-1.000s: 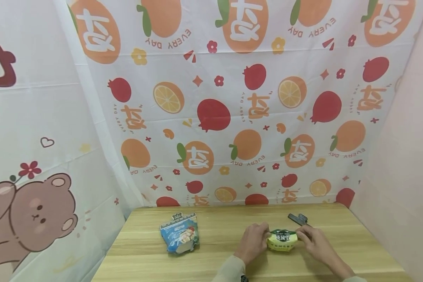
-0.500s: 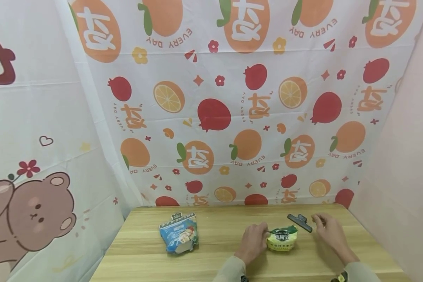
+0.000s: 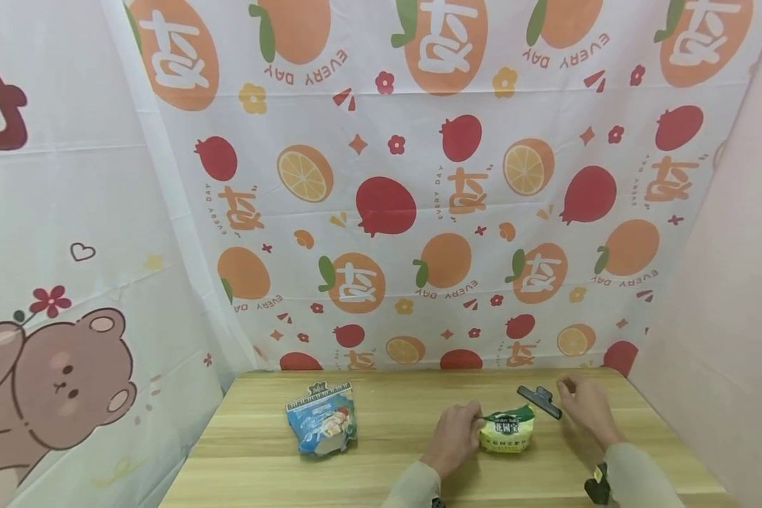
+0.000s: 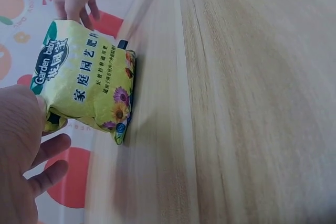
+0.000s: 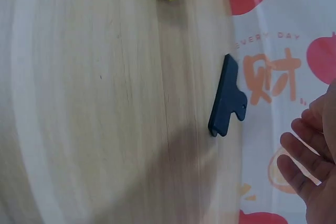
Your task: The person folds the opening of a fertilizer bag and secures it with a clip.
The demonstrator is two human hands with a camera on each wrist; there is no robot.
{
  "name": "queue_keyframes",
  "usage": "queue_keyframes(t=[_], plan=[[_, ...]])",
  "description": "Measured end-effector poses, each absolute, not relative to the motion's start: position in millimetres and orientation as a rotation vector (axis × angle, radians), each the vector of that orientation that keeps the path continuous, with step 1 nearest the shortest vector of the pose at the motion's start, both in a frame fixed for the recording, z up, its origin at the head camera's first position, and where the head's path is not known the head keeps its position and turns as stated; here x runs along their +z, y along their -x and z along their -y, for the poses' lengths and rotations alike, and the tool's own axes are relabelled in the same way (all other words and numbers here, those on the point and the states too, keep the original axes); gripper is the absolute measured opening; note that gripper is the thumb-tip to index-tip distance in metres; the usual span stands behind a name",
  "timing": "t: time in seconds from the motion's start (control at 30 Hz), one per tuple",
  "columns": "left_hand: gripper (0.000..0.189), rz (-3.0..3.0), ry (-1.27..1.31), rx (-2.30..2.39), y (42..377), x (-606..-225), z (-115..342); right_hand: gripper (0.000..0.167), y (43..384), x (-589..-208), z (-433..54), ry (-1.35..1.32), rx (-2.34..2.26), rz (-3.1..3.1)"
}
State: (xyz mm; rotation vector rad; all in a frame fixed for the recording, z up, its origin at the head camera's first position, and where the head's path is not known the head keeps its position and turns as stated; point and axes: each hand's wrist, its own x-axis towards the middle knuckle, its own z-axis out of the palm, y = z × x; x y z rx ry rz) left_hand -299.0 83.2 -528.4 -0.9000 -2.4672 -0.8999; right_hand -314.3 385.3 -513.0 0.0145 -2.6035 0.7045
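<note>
My left hand (image 3: 455, 435) pinches the top left corner of a small yellow-green fertilizer bag (image 3: 506, 436), which stands on the table with its dark green top folded over. In the left wrist view, flower pictures run along the bottom of the bag (image 4: 89, 77), and some fingers of that hand hang free below the pinched corner. A black bag clip (image 3: 540, 401) lies flat behind and right of the bag. Just to the clip's right hovers my right hand (image 3: 587, 409), holding nothing. The right wrist view shows its fingers (image 5: 310, 148) loosely bent, apart from the clip (image 5: 227, 98).
Over on the table's left stands a blue bag (image 3: 324, 423) with a black-and-white clip (image 3: 319, 395) along its top edge. The wooden table (image 3: 413, 395) ends at a fruit-printed curtain (image 3: 381, 282) behind, with pale sheets at both sides.
The right hand has let go of the bag's right corner and moved right and back, beside the clip. The bag's right top corner now points up. The left hand keeps its pinch.
</note>
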Motion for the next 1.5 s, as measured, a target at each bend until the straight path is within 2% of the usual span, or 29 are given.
queue_keyframes(t=[0.5, 0.8, 0.93, 1.1, 1.3, 1.4, 1.5], plan=[[0.003, 2.453, 0.934, -0.897, 298, -529, -84, 0.030, 332, -512, -388, 0.033, 0.711, 2.806], [0.016, 2.419, 0.910, -1.017, 295, -530, -87, 0.040, 330, -520, -385, 0.111, 0.822, 2.928], [0.015, 2.424, 0.896, -1.021, 292, -530, -89, 0.034, 329, -530, -383, 0.124, 0.853, 2.911], [0.014, 2.464, 0.897, -0.858, 289, -532, -89, 0.025, 331, -542, -383, 0.119, 0.746, 2.876], [0.013, 2.434, 0.946, -0.513, 286, -538, -88, 0.036, 334, -544, -377, 0.149, 0.765, 2.868], [0.021, 2.449, 0.969, -0.430, 286, -540, -87, 0.035, 334, -545, -375, 0.145, 0.744, 2.855], [0.033, 2.484, 1.005, -0.380, 286, -541, -86, 0.027, 333, -547, -375, 0.182, 0.747, 2.852]])
